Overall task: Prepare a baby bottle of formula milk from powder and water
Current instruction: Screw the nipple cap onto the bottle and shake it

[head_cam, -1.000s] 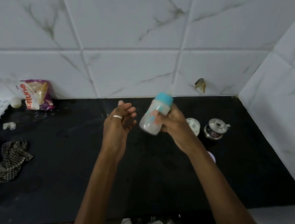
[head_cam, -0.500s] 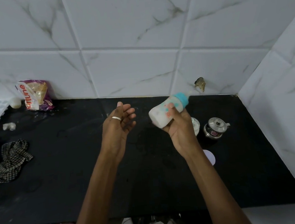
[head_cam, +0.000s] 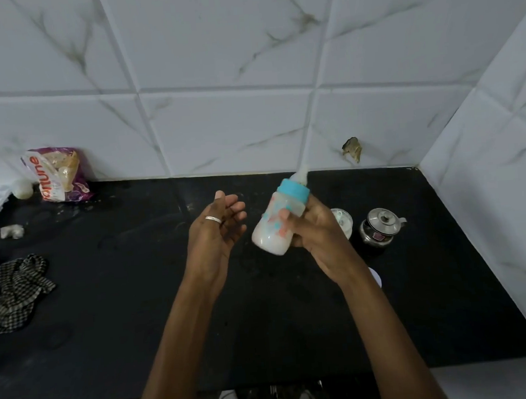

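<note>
Milky baby bottle (head_cam: 277,221) in right hand (head_cam: 316,229), left hand (head_cam: 215,231) spread

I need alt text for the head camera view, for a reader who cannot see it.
A right hand holds a tilted baby bottle with a blue collar, holding white milk, above a black countertop; the open left hand waits beside it. A small steel kettle stands to the right.

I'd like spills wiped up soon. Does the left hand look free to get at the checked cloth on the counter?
Probably yes. The left hand is open and holds nothing, and bare black counter lies between it and the checked cloth on its side. The right hand holds the bottle.
</note>
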A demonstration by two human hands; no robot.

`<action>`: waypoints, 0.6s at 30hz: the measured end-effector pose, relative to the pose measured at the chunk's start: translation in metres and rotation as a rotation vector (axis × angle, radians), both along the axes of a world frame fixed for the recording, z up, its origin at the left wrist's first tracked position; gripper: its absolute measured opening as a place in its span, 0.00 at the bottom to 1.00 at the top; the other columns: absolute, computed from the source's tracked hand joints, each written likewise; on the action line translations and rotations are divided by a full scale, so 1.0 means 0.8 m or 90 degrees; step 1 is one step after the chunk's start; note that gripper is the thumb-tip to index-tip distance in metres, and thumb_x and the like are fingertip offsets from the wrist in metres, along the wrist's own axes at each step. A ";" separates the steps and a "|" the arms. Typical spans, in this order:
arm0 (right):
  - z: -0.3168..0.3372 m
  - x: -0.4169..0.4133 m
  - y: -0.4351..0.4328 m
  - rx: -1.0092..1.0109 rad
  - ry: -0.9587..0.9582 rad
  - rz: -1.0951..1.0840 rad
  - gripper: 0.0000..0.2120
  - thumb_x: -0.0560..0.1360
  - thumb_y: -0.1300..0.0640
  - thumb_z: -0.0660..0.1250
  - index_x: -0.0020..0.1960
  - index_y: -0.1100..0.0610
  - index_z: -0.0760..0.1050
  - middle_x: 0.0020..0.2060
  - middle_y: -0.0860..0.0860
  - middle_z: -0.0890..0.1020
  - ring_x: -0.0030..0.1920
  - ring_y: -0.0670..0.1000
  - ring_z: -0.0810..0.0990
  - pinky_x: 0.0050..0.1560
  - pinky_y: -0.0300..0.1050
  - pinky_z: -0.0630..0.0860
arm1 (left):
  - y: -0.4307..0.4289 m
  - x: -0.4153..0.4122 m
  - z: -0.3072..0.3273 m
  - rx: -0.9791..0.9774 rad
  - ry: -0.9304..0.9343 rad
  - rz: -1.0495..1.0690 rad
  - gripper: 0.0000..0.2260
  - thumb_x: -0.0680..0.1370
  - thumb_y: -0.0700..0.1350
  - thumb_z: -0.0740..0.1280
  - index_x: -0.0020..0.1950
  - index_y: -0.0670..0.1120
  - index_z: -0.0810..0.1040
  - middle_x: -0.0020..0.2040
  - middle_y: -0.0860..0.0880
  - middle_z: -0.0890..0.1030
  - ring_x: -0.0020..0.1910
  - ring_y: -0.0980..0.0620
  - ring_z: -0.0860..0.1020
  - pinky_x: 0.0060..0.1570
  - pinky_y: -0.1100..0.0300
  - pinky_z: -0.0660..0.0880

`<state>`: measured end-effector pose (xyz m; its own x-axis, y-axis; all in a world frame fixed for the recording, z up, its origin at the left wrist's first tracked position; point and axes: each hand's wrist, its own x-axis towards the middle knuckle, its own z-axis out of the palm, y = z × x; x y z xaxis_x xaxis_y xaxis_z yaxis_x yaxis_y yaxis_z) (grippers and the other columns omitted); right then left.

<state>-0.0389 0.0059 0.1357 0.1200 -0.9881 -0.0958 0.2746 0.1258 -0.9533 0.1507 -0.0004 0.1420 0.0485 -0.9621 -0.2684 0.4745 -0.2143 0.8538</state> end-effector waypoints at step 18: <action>0.003 0.004 0.001 0.004 -0.009 -0.006 0.25 0.74 0.54 0.73 0.69 0.54 0.73 0.59 0.54 0.83 0.62 0.56 0.83 0.54 0.55 0.83 | 0.003 -0.001 -0.012 0.010 0.007 -0.014 0.25 0.69 0.64 0.73 0.56 0.46 0.85 0.51 0.47 0.86 0.49 0.51 0.84 0.49 0.56 0.81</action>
<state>-0.0360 0.0064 0.1380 0.1129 -0.9885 -0.1005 0.2895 0.1295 -0.9484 0.1499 0.0024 0.1323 0.0246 -0.9587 -0.2835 0.4784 -0.2377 0.8453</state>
